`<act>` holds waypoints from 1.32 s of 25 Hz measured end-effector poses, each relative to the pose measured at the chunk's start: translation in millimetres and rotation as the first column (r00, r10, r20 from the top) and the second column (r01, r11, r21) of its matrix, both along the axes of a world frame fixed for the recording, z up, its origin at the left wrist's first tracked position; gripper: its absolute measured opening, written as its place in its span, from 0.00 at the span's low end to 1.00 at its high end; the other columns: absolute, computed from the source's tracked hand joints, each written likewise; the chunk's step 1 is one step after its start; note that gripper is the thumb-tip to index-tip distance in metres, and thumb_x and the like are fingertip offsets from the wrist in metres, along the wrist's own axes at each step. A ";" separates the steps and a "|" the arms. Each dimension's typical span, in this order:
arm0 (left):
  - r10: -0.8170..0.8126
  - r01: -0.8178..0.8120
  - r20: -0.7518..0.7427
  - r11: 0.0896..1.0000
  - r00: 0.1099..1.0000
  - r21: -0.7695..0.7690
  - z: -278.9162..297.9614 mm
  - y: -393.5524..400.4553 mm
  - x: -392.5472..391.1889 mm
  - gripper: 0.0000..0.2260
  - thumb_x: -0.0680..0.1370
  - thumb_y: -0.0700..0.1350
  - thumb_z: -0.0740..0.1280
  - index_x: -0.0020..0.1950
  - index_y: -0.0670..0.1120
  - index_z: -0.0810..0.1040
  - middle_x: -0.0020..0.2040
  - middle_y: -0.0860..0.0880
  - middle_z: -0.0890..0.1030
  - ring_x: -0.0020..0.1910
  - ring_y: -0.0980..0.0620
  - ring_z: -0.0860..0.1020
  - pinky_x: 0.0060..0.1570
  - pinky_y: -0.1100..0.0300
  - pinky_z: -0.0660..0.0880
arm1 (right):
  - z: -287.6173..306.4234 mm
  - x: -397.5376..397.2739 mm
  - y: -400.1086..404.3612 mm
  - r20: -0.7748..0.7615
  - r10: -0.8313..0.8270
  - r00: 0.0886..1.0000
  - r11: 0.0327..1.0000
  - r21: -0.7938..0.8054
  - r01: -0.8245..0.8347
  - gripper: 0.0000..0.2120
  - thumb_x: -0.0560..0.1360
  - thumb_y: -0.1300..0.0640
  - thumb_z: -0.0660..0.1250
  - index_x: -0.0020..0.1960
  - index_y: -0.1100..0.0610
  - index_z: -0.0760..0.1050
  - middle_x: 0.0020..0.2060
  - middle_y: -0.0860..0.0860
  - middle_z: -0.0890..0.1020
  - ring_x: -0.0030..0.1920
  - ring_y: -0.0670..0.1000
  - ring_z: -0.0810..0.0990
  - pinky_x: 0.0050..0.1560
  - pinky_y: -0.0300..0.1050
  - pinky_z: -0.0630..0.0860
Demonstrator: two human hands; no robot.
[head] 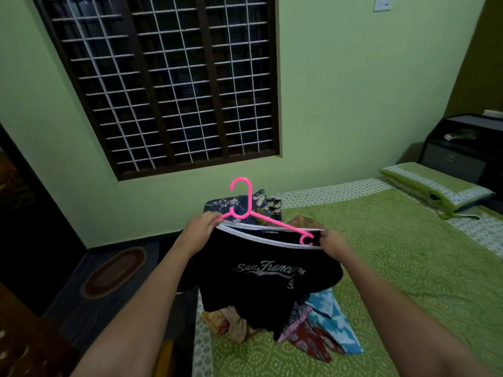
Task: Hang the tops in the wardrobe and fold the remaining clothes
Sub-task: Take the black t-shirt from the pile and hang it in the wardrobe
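Note:
I hold a black T-shirt (261, 284) with white neck trim and "San Francisco" lettering up over the bed. A pink plastic hanger (246, 205) sits partly inside its neck, hook pointing up. My left hand (202, 229) grips the shirt's left shoulder together with the hanger's left arm. My right hand (330, 242) pinches the right shoulder beside the hanger's right end. Beneath the shirt lie loose clothes (324, 330): a turquoise-white piece, a red patterned one and a beige one. A dark floral garment (239, 204) lies behind the hanger.
The bed (394, 268) has a green patterned cover and a pillow (435, 186) at the far right. A dark bedside unit (462, 148) stands beyond it. An oval rug (114, 272) lies on the dark floor at left. A barred window (168, 77) fills the green wall.

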State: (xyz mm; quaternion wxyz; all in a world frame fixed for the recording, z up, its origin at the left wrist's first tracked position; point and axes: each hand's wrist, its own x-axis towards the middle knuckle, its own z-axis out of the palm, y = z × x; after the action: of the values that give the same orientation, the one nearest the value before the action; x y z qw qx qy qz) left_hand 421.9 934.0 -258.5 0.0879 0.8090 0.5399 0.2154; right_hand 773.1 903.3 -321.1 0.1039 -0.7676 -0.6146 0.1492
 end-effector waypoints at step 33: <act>-0.783 0.751 0.259 0.618 0.565 0.231 70.3 -101.1 345.4 0.11 0.82 0.42 0.59 0.58 0.39 0.78 0.53 0.42 0.81 0.52 0.45 0.78 0.46 0.59 0.68 | 121.9 154.5 -320.5 0.135 -0.641 0.755 0.647 0.625 0.437 0.10 0.82 0.51 0.56 0.45 0.55 0.68 0.41 0.55 0.78 0.49 0.60 0.76 0.46 0.50 0.62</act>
State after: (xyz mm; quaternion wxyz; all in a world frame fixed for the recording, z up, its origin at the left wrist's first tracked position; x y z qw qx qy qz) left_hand 767.3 833.0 -188.2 0.2247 0.9167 0.1004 0.3149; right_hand 927.6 582.8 -199.1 0.2536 -0.8654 -0.3765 -0.2121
